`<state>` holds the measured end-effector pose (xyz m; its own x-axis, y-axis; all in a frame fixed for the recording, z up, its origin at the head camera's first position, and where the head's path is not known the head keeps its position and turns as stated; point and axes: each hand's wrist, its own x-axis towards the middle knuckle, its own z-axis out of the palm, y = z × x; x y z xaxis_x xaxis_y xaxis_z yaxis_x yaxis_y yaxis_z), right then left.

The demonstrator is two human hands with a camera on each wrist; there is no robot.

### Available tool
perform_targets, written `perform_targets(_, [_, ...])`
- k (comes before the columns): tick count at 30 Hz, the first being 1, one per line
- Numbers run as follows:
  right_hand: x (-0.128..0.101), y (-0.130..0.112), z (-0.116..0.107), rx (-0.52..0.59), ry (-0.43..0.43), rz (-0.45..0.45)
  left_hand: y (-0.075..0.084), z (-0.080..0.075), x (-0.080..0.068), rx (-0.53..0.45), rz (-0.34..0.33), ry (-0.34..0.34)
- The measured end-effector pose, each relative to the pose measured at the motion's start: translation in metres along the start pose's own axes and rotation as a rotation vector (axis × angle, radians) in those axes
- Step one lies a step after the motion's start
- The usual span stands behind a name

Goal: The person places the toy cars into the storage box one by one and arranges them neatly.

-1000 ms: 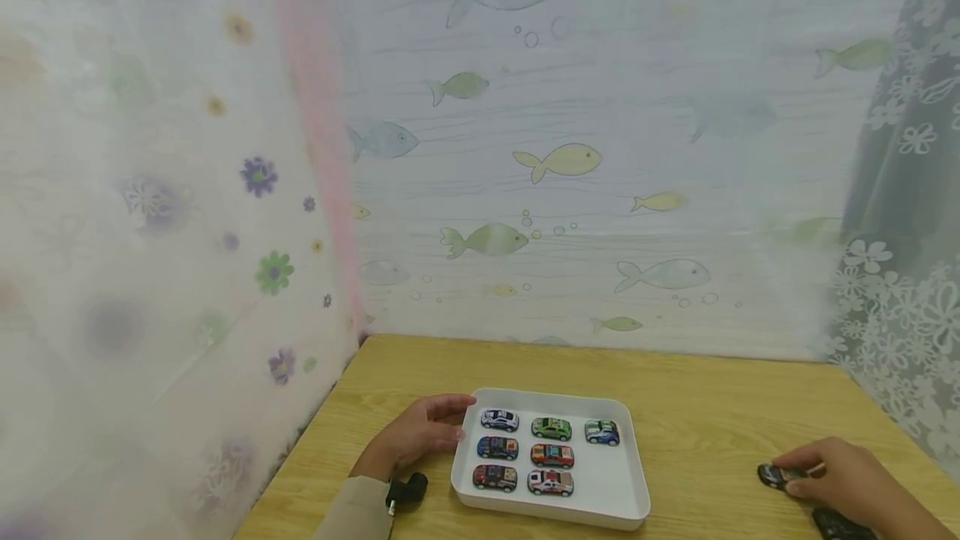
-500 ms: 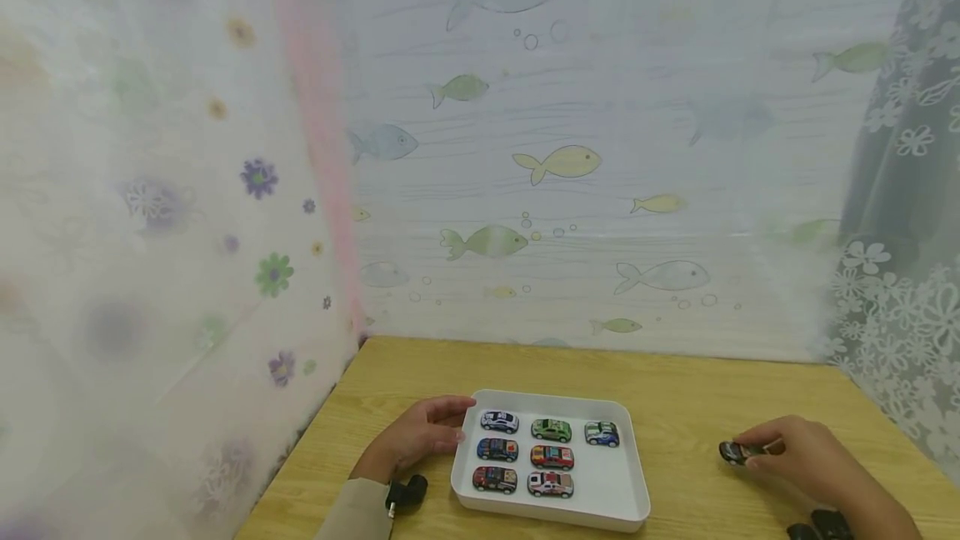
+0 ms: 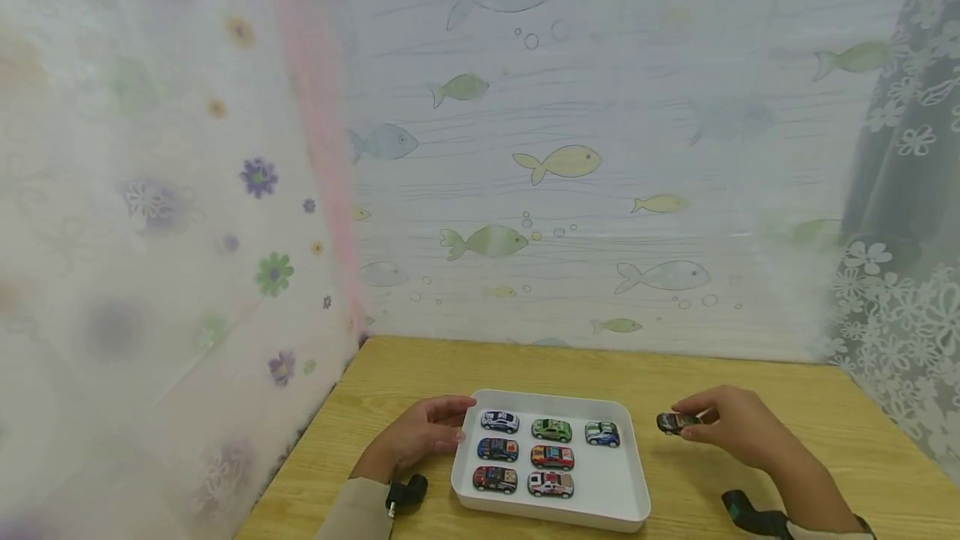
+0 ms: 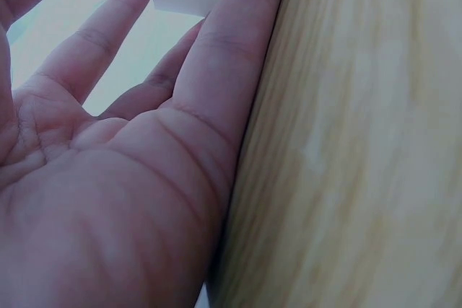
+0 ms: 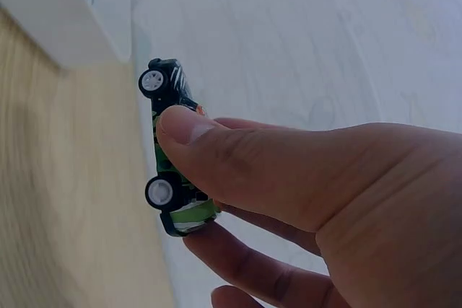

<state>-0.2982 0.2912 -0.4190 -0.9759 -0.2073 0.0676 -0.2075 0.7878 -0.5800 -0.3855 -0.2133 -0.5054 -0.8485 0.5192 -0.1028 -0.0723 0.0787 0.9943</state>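
Observation:
My right hand (image 3: 738, 425) pinches a dark toy car (image 3: 677, 423) between thumb and fingers, just right of the white tray (image 3: 639, 473). In the right wrist view the toy car (image 5: 160, 156) shows black and green sides and pale wheels. My left hand (image 3: 412, 440) lies at the tray's left side, its fingers extended and touching the wall. In the left wrist view the little-finger side of the left hand (image 4: 130, 156) rests along the wooden table. Several toy cars stand in rows inside the tray, among them a green car (image 3: 552, 429) and a red car (image 3: 552, 457).
The wooden table (image 3: 705, 373) runs back to a fish-print curtain (image 3: 570, 215). A flower-print curtain (image 3: 172, 290) borders the left. A black wrist camera mount (image 3: 750, 515) sits under the right forearm, another black mount (image 3: 408, 490) at the left wrist.
My right hand has carried the toy car leftward and slightly away from me, from the far right of the table to beside the tray. My left hand and the tray stay put.

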Motion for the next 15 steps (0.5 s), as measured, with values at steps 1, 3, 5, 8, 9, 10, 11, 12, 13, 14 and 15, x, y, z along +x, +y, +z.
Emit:
perform_targets(1, [0.002, -0.004, 0.002, 0.006, 0.003, -0.003, 0.000, 0.000, 0.000, -0.003, 0.000, -0.002])
perform_targets(3, [0.005, -0.011, 0.006, 0.018, 0.010, -0.004, 0.000, 0.000, 0.000, -0.008, 0.000, -0.005])
perform_targets(5, [0.008, -0.017, 0.010, 0.028, 0.011, -0.013, 0.000, 0.000, 0.000, -0.012, 0.001, -0.007])
perform_targets(8, [0.012, -0.024, 0.017, 0.034, 0.007, -0.032, 0.000, 0.000, 0.000, -0.018, 0.004, -0.010])
perform_targets(9, [0.014, -0.025, 0.019, 0.031, 0.006, -0.043, 0.000, 0.000, -0.001, -0.018, 0.006, -0.011])
perform_targets(10, [0.015, -0.027, 0.022, 0.031, 0.004, -0.050, 0.000, 0.000, -0.001, -0.020, 0.007, -0.012])
perform_targets(11, [0.016, -0.029, 0.024, 0.027, 0.004, -0.055, 0.000, 0.000, -0.001, -0.021, 0.008, -0.013])
perform_targets(12, [0.017, -0.031, 0.026, 0.022, 0.007, -0.060, -0.001, 0.000, -0.001, -0.020, 0.008, -0.014])
perform_targets(13, [0.018, -0.032, 0.028, 0.017, 0.011, -0.065, 0.000, 0.000, -0.001, -0.021, 0.007, -0.015])
perform_targets(14, [0.019, -0.034, 0.030, 0.013, 0.015, -0.067, 0.000, 0.000, -0.001, -0.017, 0.010, -0.018])
perform_targets(15, [0.020, -0.036, 0.032, 0.010, 0.018, -0.067, 0.000, 0.000, -0.001, -0.015, 0.009, -0.020])
